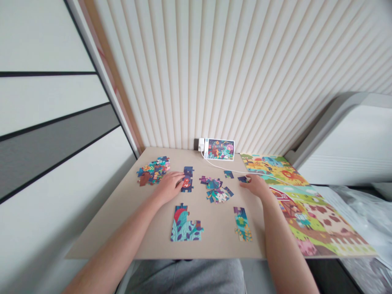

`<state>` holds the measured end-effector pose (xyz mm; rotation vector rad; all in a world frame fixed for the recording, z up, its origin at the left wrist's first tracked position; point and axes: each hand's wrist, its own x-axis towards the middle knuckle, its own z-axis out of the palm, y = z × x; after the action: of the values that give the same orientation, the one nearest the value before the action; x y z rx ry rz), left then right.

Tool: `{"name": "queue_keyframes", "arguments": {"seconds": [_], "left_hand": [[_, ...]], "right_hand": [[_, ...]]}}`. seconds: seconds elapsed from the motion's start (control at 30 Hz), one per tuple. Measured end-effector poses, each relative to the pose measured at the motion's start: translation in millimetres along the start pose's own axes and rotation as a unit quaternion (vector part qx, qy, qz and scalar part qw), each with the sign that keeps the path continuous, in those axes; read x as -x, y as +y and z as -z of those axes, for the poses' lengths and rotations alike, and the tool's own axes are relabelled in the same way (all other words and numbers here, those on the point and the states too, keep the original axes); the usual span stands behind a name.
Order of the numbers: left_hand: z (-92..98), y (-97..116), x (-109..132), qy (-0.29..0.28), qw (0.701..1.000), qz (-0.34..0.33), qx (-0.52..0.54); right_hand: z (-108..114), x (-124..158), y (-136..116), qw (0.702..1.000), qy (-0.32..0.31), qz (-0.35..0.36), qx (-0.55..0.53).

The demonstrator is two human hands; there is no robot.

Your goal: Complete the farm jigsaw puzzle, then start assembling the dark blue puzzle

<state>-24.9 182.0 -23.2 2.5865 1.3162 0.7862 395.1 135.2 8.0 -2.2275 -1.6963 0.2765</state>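
On the counter, the left hand lies with its fingers spread flat against a joined strip of jigsaw pieces; the right hand brings its fingers close together at a small dark piece, though any grip is hard to tell; a loose heap of pieces lies between the hands

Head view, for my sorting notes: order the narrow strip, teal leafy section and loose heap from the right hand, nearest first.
1. Narrow strip: below the right hand.
2. Teal leafy section: front, left of centre.
3. Loose heap: far left.
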Motion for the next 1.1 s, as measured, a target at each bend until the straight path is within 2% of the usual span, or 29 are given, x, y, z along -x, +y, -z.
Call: {"name": "queue_keyframes", "arguments": {"seconds": [0.2, 0.57, 0.8, 0.87, 0.93, 1.03, 1.1], "left_hand": [[0.7, 0, 0, 0.002, 1.0, -0.001, 0.002], [-0.6, -1, 0, 0.006, 1.0, -0.006, 0.002], [0.4, 1, 1, 0.004, 1.0, -0.006, 0.001], [0.8, 2, 1, 0.004, 1.0, -0.006, 0.002], [1.1, 2, 1, 0.004, 1.0, -0.006, 0.003], [1.3, 2, 1, 0.004, 1.0, -0.006, 0.004], [1.2, 3, 1, 0.004, 1.0, -0.007, 0.004]], "right_hand": [[-5, -6, 5, 0.999, -0.028, -0.01, 0.016], [-8, -13, 4, 1.0, 0.022, -0.01, -0.016], [-9, -8, -1, 0.999, 0.046, -0.003, 0.007], [-10, -5, -13, 0.997, 0.071, 0.04, -0.003], [-14, 1, -32, 0.988, 0.076, 0.122, -0.048], [-25, 13, -64, 0.96, 0.036, 0.25, -0.12], [-33, 20, -80, 0.948, 0.007, 0.291, -0.125]]}}
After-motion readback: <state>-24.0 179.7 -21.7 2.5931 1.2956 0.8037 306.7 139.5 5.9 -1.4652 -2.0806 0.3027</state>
